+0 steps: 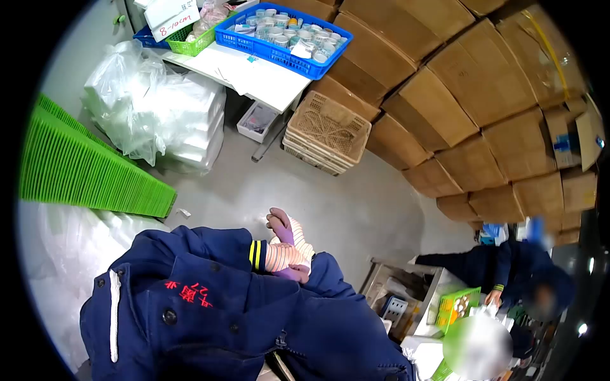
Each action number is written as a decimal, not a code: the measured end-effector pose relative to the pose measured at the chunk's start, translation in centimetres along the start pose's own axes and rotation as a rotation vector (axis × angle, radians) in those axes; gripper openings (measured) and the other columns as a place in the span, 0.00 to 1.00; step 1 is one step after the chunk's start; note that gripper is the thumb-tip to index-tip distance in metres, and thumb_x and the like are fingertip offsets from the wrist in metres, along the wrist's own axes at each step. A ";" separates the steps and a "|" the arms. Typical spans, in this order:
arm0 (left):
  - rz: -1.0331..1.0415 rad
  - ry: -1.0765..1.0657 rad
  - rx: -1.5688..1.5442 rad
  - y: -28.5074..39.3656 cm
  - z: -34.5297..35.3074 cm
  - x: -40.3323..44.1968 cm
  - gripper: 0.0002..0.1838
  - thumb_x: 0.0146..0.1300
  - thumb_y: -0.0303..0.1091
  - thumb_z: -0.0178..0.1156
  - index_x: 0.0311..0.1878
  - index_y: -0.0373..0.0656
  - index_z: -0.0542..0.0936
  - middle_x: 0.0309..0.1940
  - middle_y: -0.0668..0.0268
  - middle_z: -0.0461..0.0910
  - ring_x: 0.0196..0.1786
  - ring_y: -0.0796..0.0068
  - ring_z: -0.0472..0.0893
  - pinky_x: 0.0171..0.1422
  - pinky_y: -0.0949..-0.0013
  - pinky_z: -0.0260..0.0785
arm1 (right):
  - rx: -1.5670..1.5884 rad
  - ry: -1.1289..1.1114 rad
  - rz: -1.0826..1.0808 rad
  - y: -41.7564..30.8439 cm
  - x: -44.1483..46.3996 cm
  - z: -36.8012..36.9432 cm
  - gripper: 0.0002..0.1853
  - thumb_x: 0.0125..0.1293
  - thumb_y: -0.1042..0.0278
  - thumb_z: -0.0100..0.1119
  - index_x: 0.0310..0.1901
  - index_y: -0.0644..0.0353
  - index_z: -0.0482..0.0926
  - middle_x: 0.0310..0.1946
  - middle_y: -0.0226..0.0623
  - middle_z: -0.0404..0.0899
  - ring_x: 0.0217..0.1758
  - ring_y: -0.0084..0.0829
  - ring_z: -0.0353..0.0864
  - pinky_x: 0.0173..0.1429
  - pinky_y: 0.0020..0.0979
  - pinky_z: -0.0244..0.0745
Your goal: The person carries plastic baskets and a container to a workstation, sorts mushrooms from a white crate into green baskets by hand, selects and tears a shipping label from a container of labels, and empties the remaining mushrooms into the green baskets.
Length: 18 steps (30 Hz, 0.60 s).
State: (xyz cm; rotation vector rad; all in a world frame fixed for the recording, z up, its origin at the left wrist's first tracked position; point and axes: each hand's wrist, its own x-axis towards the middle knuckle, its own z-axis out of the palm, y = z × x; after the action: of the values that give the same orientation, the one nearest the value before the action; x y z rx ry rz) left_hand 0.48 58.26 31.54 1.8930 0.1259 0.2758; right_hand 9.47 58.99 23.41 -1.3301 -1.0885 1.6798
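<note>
Crossed low over my dark blue jacket, my forearms wear pink-and-white striped sleeves. My left hand (295,273), in a purple glove with bare fingertips, is closed at the striped sleeve (304,244) of my other arm, beside my dark blue sleeve. My right hand (280,225), gloved the same way, sticks out beyond the left forearm. Its fingers are loosely bent and apart from the palm, with nothing seen in them. Grey floor (235,190) lies beyond both hands.
Blue crate (279,38) of jars on a white table (254,82); stacked tan baskets (330,127); plastic-wrapped bundles (152,108); green stack (89,165) at left. Cardboard boxes (445,95) line the right. A co-worker (521,267) reaches toward a green basket (456,308) at lower right.
</note>
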 end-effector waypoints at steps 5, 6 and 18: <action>-0.044 0.317 -0.151 -3.8 -6.6 1.7 0.05 0.55 0.33 0.53 0.33 0.49 0.78 0.21 0.68 0.74 0.25 0.73 0.74 0.31 0.71 0.65 | -0.051 -0.037 0.148 -4.0 6.1 -4.3 0.20 0.60 0.63 0.53 0.52 0.65 0.69 0.38 0.35 0.76 0.41 0.26 0.74 0.46 0.26 0.69; -0.136 0.339 -0.183 -4.0 -8.3 1.7 0.05 0.55 0.33 0.54 0.33 0.49 0.78 0.20 0.69 0.73 0.25 0.75 0.73 0.30 0.72 0.64 | -0.288 -0.129 -0.133 -5.0 7.0 -5.6 0.20 0.60 0.64 0.53 0.52 0.64 0.69 0.38 0.36 0.76 0.41 0.26 0.74 0.46 0.26 0.69; -0.780 0.806 -0.810 -14.0 -28.0 -6.2 0.09 0.58 0.35 0.55 0.37 0.41 0.78 0.25 0.68 0.77 0.19 0.84 0.69 0.21 0.80 0.59 | -0.030 0.117 0.140 -8.1 23.0 -4.6 0.14 0.61 0.70 0.49 0.47 0.65 0.73 0.31 0.35 0.77 0.27 0.22 0.75 0.32 0.22 0.69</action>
State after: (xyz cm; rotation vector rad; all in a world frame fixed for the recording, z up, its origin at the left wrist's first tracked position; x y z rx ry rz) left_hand -11.89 87.14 26.32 0.7487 1.0895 0.4436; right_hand 9.52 83.71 21.90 -1.5346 -0.9754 1.6678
